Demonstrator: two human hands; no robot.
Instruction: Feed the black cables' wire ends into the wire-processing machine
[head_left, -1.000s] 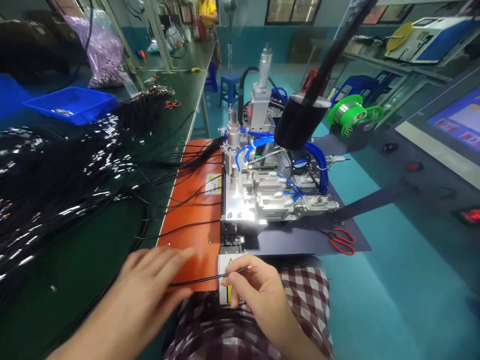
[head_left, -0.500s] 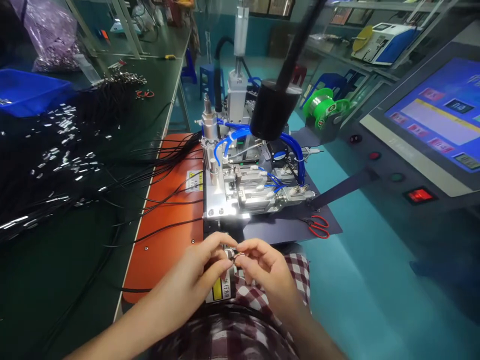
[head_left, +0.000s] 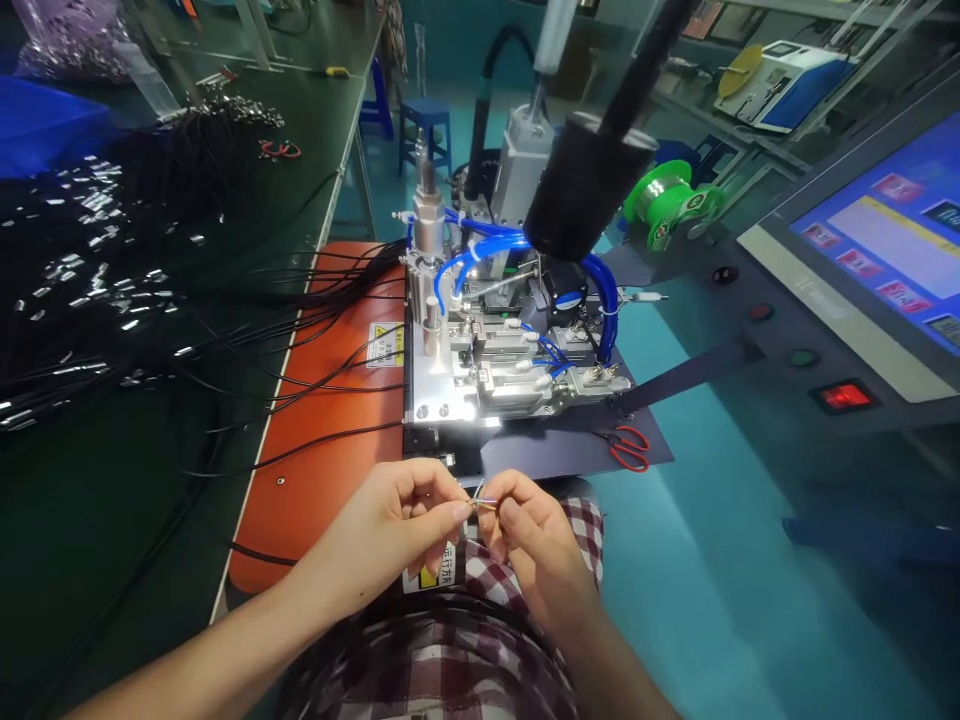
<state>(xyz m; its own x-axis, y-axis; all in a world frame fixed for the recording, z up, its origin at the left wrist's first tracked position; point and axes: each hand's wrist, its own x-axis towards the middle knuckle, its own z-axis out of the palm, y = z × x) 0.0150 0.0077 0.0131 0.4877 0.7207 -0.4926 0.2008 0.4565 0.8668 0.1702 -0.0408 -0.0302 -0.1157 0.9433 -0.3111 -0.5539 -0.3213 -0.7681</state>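
The thin wires with white and yellow-orange tones lie between the two hands, above the lap and in front of the machine. The fingers of the left hand are closed in a pinch at the near end of the wires; the fingers of the right hand appear closed on the opposite ends. The step in hand is judged to be separating or straightening the wires by fingertip. The next move calls for a steady hold on the left and a light, precise pinch on the right, so that no strand is bent or dropped. Whether the wires belong to the black round-jacketed cable passing behind the left forearm cannot be told. Beyond the hands stands the silver metal machine with blue tubing, with an orange flat plate at its left side and other black slender cables across that plate. Red-handled scissors lie on the dark grey flat base plate. Farther left, the dark green flat-topped bench carries a large heap of black cables with shiny ends.
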